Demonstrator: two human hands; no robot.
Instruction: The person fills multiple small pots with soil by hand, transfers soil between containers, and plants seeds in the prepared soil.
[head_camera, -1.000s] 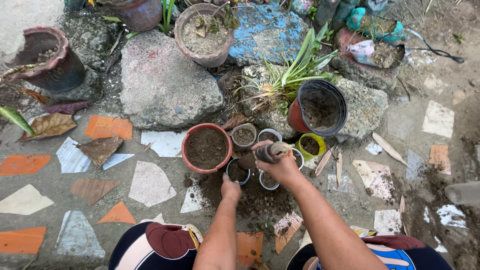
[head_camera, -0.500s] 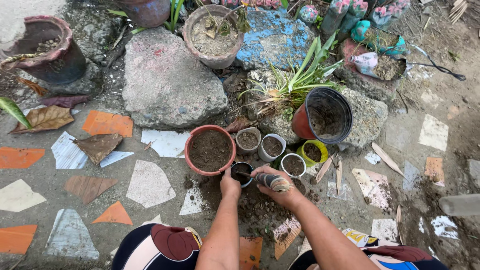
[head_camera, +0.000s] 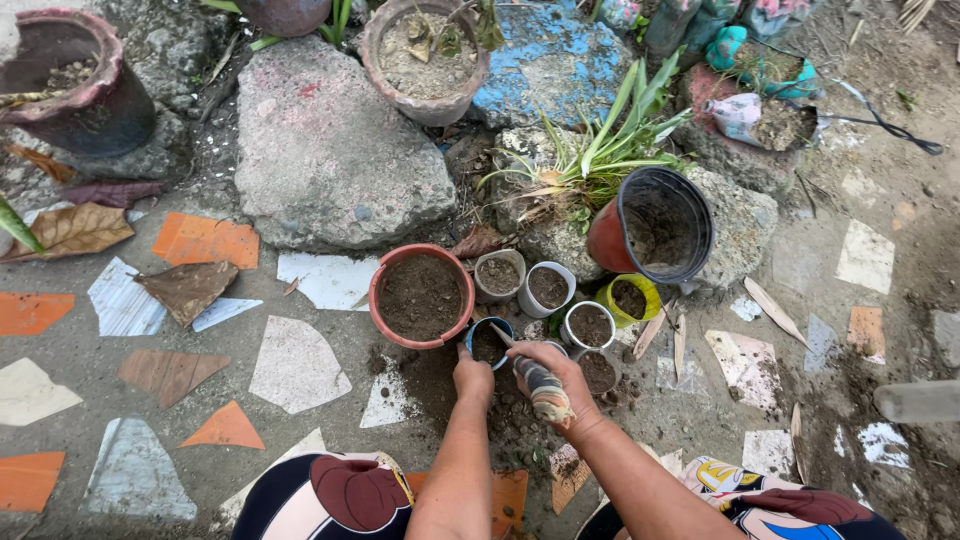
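The left hand (head_camera: 473, 378) rests its fingers on the near rim of a small blue-rimmed cup of dark soil (head_camera: 489, 341), which stands just right of the round terracotta-coloured plastic pot filled with soil (head_camera: 421, 296); whether the grip closes on the cup cannot be told. The right hand (head_camera: 560, 385) is clenched around a trowel with a worn, mottled handle (head_camera: 543, 388), its narrow blade reaching to the cup, just right of that pot. Further right of the pot stand several small white and grey cups of soil (head_camera: 547, 287) and a yellow cup (head_camera: 630, 299). Loose soil (head_camera: 500, 410) lies on the mosaic concrete floor (head_camera: 300, 370) below the pot.
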